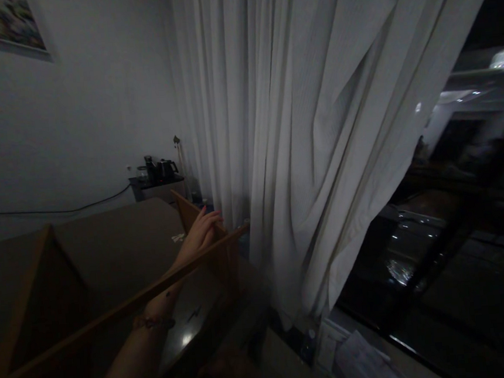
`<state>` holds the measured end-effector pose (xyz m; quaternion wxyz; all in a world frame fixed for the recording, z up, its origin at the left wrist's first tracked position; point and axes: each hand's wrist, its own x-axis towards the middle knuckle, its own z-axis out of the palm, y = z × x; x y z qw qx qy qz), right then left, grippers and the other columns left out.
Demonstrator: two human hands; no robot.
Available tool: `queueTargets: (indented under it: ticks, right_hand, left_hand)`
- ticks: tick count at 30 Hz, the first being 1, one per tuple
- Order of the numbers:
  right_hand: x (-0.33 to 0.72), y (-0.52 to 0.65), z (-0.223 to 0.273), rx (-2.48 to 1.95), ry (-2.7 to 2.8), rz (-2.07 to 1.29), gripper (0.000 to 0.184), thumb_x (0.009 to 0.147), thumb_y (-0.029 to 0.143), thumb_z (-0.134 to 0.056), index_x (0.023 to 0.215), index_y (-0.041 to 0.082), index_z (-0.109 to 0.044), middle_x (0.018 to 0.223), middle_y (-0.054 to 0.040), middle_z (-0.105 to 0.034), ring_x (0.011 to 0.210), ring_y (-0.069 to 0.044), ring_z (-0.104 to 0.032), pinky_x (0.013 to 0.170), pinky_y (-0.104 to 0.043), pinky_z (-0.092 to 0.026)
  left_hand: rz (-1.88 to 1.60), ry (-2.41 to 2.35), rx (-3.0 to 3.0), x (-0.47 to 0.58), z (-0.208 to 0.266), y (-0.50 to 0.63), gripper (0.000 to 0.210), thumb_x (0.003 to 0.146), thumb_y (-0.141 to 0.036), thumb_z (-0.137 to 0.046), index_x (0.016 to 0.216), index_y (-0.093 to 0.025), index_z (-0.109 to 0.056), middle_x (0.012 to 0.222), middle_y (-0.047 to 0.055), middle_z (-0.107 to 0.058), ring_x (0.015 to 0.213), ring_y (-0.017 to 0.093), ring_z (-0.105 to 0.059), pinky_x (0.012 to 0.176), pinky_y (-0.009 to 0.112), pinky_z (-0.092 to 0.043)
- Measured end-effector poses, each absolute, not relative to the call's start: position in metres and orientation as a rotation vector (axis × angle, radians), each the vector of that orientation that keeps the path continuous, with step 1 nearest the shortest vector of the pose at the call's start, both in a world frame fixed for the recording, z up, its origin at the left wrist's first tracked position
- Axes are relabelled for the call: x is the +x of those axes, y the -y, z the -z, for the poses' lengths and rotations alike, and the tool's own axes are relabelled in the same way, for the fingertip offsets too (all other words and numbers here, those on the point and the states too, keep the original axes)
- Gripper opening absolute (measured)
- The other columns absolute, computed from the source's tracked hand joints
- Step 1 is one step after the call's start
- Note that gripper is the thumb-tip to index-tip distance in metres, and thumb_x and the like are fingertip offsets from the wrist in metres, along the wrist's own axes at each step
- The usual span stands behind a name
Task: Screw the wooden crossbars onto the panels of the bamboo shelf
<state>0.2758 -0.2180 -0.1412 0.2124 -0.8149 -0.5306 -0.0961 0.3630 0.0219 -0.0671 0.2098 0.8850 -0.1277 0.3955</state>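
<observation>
A wooden frame (144, 296) with upright end boards and a long thin rail stands in front of me. My left hand (203, 227) reaches behind the rail to the far end board (187, 209). Its fingers are stretched out over that board's edge and appear to touch it. A bracelet (151, 322) circles the left wrist. Low in the view, my right hand (235, 373) is a dark, blurred shape below the rail. Its fingers cannot be made out, nor whether anything is in them.
White curtains (290, 121) hang close on the right, beside dark glass (443, 254). A brown surface (118, 230) lies behind the frame. At the back, a black kettle (167, 168) stands on a small cabinet (157, 189). A cable (60, 211) runs along the wall.
</observation>
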Motion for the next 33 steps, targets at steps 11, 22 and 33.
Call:
queueTargets:
  ticks: [11,22,33]
  right_hand:
    - [0.297,0.159,0.144,-2.212,1.531,0.028,0.05,0.091,0.025,-0.043,0.136,0.045,-0.048,0.131,0.0014,-0.054,0.11,-0.023,-0.061,0.094,-0.036,-0.05]
    - [0.325,0.154,0.153,-2.107,1.423,-0.014,0.032,0.094,0.031,-0.052,0.124,0.022,-0.057,0.126,-0.0081,-0.061,0.12,-0.02,-0.055,0.103,-0.032,-0.045]
    - [0.34,0.149,0.163,-2.171,1.348,-0.031,0.041,0.095,0.012,-0.035,0.131,0.019,-0.054,0.132,-0.0128,-0.059,0.13,-0.025,-0.05,0.11,-0.045,-0.041]
  left_hand:
    - [-1.101,0.339,2.48,0.365,0.067,-0.019,0.032,0.097,-0.027,-0.028,0.117,-0.021,-0.053,0.141,0.008,-0.052,0.142,0.023,-0.035,0.123,0.054,-0.017]
    - [-1.149,0.375,2.43,0.361,0.062,-0.019,0.033,0.095,-0.023,-0.029,0.111,-0.02,-0.058,0.129,0.008,-0.061,0.133,0.022,-0.047,0.123,0.052,-0.02]
    - [-1.138,0.273,2.394,0.346,0.052,-0.004,0.031,0.095,-0.02,-0.033,0.111,-0.019,-0.06,0.135,0.008,-0.058,0.144,0.024,-0.031,0.121,0.051,-0.029]
